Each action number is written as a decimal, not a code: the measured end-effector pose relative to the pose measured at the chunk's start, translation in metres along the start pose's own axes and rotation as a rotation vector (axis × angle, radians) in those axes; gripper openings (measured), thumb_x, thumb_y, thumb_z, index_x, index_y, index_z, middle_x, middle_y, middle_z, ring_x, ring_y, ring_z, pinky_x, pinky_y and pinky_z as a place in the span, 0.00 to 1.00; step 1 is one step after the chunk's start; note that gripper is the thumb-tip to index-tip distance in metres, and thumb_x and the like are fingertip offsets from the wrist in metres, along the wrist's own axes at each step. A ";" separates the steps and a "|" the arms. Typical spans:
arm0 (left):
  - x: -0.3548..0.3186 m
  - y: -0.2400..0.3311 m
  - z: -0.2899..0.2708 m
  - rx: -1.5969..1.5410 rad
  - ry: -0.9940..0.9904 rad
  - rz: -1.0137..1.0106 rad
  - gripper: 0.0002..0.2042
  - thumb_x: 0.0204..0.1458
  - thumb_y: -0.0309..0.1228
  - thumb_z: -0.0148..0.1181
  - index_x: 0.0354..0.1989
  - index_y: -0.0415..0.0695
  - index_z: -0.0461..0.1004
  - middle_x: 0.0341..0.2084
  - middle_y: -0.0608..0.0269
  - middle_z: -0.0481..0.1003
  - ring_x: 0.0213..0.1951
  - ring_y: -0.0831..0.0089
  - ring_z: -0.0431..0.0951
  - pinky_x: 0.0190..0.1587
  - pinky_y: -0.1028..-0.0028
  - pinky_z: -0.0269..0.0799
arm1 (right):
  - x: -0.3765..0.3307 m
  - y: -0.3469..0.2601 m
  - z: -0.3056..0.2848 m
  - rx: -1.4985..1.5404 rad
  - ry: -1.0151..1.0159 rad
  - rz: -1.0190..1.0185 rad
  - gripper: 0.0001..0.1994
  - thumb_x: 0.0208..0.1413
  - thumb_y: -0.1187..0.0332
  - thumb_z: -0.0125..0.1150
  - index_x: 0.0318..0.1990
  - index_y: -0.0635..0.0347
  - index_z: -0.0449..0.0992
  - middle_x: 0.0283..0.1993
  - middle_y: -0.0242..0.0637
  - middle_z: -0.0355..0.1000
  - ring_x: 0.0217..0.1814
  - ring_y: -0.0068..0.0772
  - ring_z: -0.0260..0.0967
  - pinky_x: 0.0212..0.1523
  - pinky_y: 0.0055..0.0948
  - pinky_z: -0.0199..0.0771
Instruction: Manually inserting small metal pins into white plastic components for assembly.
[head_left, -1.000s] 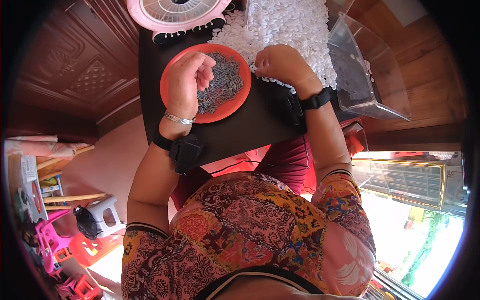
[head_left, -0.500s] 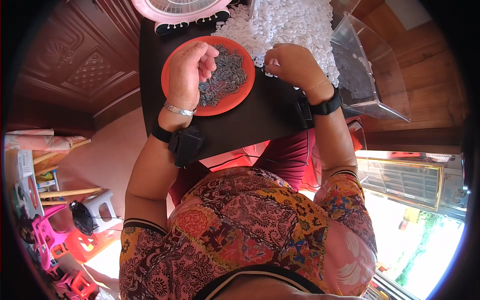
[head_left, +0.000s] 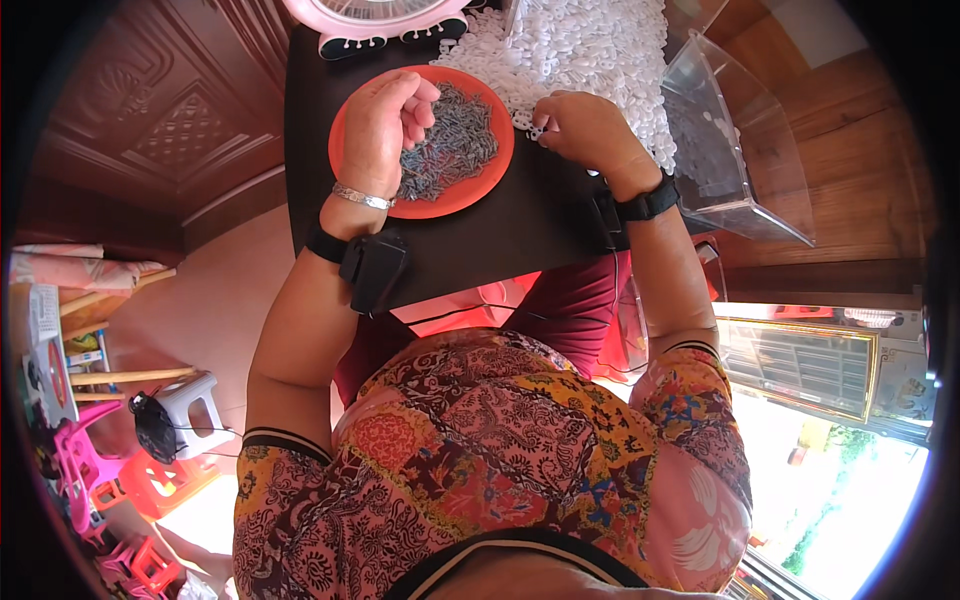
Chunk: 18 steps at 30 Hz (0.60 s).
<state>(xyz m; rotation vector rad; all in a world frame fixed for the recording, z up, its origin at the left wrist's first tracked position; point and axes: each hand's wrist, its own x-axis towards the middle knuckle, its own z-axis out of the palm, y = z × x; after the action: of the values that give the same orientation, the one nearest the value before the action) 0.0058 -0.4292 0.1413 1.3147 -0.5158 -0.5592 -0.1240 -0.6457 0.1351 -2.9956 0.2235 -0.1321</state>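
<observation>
An orange round plate (head_left: 470,196) on the dark table holds a heap of small grey screw-like pieces (head_left: 450,145). Over the plate's left side is my left hand (head_left: 383,125), its fingers curled in and the thumb near the index finger; whatever they hold is hidden. At the near edge of a wide pile of small white plastic pieces (head_left: 590,50), my right hand (head_left: 592,132) has its fingers pinched together, pointing left. Small white pieces lie right by those fingertips, and I cannot tell whether one is between them.
A pink fan (head_left: 375,15) stands at the back left. To the right of the white pile is a clear plastic bin (head_left: 715,150), tilted on its side. The dark table (head_left: 470,245) ends just before my lap. Plastic stools (head_left: 195,415) stand on the floor at left.
The view has shifted slightly. My right hand's fingertips have lowered to the white pieces at the pile's edge. My left hand stays curled over the plate.
</observation>
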 end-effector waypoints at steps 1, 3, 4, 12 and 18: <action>0.001 0.000 -0.001 0.008 0.007 0.003 0.14 0.56 0.36 0.45 0.27 0.40 0.73 0.17 0.69 0.69 0.17 0.84 0.64 0.20 0.83 0.56 | 0.001 -0.001 -0.001 -0.021 -0.013 0.005 0.06 0.43 0.67 0.60 0.30 0.54 0.76 0.32 0.36 0.74 0.37 0.41 0.72 0.37 0.38 0.71; 0.002 -0.001 -0.003 0.015 0.014 0.004 0.14 0.56 0.36 0.45 0.27 0.40 0.73 0.17 0.69 0.69 0.17 0.84 0.64 0.20 0.83 0.56 | 0.003 -0.003 -0.002 -0.041 -0.028 0.010 0.06 0.43 0.67 0.60 0.30 0.54 0.76 0.32 0.36 0.74 0.37 0.41 0.72 0.38 0.38 0.71; 0.002 -0.001 -0.003 0.013 0.014 0.003 0.14 0.56 0.36 0.45 0.27 0.40 0.73 0.17 0.69 0.69 0.17 0.84 0.64 0.20 0.84 0.56 | 0.004 -0.003 -0.001 -0.050 -0.037 0.004 0.06 0.43 0.67 0.59 0.30 0.54 0.76 0.32 0.36 0.74 0.38 0.41 0.72 0.38 0.38 0.71; 0.003 -0.004 -0.003 0.056 -0.048 -0.026 0.14 0.56 0.37 0.46 0.30 0.41 0.74 0.18 0.70 0.70 0.18 0.84 0.64 0.21 0.84 0.57 | 0.011 0.005 -0.015 0.336 0.090 0.052 0.08 0.48 0.65 0.61 0.33 0.58 0.77 0.26 0.35 0.73 0.30 0.28 0.70 0.34 0.26 0.68; -0.002 0.001 0.005 0.245 -0.208 -0.046 0.12 0.56 0.37 0.47 0.36 0.43 0.74 0.23 0.71 0.71 0.23 0.84 0.66 0.25 0.84 0.58 | 0.044 -0.055 -0.028 0.892 0.091 -0.106 0.09 0.50 0.66 0.61 0.35 0.63 0.77 0.29 0.29 0.73 0.33 0.18 0.67 0.36 0.21 0.67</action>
<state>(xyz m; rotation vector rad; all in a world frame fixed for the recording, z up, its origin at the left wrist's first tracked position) 0.0009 -0.4314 0.1432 1.5121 -0.7454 -0.6914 -0.0759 -0.6024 0.1733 -2.1127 0.0002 -0.2886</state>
